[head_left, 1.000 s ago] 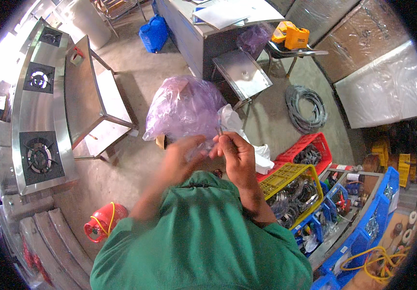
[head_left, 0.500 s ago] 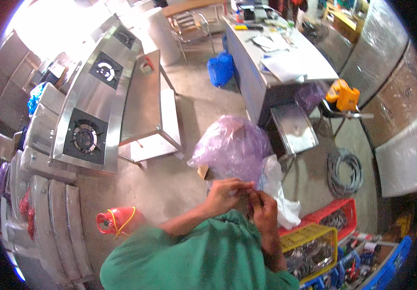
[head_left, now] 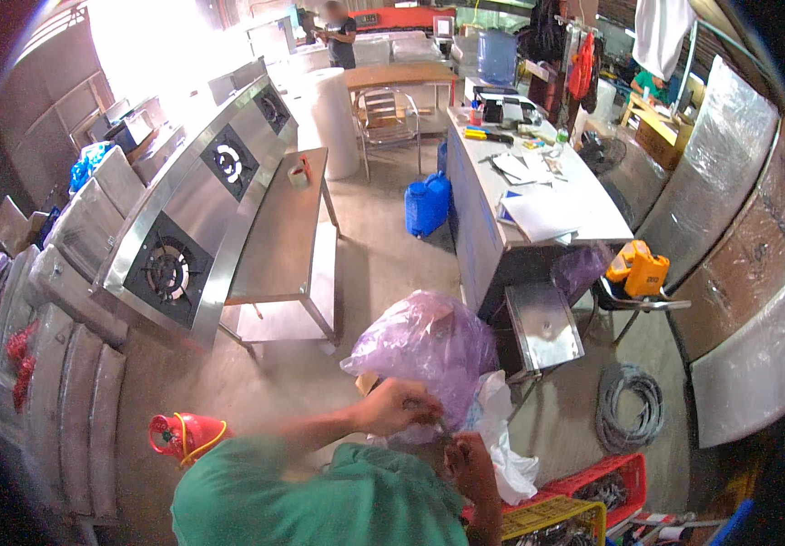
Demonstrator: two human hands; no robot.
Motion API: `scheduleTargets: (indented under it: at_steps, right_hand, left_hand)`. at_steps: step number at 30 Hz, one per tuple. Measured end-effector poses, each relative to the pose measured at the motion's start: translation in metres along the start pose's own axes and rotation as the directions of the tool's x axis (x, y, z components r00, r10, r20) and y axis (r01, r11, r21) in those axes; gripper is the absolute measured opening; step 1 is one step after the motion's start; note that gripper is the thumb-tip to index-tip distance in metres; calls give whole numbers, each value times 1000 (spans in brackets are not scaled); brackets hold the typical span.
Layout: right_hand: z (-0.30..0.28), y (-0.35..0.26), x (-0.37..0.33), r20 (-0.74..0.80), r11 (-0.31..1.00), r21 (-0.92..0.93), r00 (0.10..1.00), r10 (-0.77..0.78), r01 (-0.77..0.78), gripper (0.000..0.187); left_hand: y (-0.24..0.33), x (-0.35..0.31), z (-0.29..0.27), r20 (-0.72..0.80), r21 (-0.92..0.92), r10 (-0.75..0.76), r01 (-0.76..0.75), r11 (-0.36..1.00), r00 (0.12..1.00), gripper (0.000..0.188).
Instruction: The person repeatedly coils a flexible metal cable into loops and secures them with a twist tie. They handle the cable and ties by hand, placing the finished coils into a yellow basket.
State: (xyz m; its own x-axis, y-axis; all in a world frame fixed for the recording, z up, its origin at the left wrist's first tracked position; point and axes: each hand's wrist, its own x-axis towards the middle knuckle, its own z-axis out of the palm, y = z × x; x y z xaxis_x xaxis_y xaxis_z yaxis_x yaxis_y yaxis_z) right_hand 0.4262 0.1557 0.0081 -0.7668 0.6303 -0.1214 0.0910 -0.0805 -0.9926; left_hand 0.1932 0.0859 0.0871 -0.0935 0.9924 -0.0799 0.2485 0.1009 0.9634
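Note:
My left hand (head_left: 399, 407) is closed, its fingertips pinched around one end of something small, thin and dark. Just to the right and a bit lower, my right hand (head_left: 471, 462) is closed too, fingers curled at the other end of it. What the thin piece is cannot be made out. Right beyond my hands stands a bulging, translucent purple plastic bag (head_left: 424, 350). White crumpled plastic (head_left: 511, 469) lies beside my right hand. A small piece of brown cardboard (head_left: 367, 382) shows at the bag's left edge.
Left are a steel gas stove counter (head_left: 199, 196) and a steel table (head_left: 278, 246); a red gas cylinder (head_left: 194, 437) stands nearby. A cluttered white desk (head_left: 592, 200), hose coil (head_left: 629, 408), yellow crate (head_left: 583, 511) and red crate (head_left: 633, 482) are right. A person (head_left: 338, 36) stands far back.
The view has tilted up, showing more of the far room. My hands, pressed close together before, are now slightly apart with the thin dark thing between them.

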Motion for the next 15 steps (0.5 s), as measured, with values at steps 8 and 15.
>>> scheduleTargets:
  at_steps: [8,15]
  right_hand:
    - [-25,-41,-11,194,921,-389,979,69,12,15]
    - [-42,-96,9,338,911,-387,941,-4,142,18]
  left_hand:
    - [-16,-22,-6,482,302,78,-248,921,873,19]
    - [-13,-25,33,765,-262,-85,428,865,639,31]
